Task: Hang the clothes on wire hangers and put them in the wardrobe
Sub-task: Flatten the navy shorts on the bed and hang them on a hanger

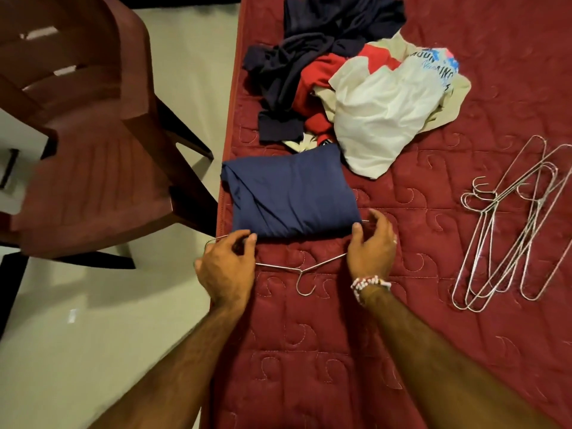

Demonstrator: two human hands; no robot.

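A folded blue garment [291, 193] lies on the red quilted mattress [433, 351], draped over the bar of a wire hanger [301, 275] whose hook points toward me. My left hand [227, 267] grips the hanger's left corner at the garment's near-left edge. My right hand [373, 246] holds the hanger's right corner, thumb against the cloth. A pile of several spare wire hangers [510, 230] lies to the right. A heap of loose clothes [356, 82], navy, red, white and beige, sits beyond the blue garment.
A maroon plastic chair [83, 144] stands on the pale floor [93, 351] just left of the mattress edge. No wardrobe is in view.
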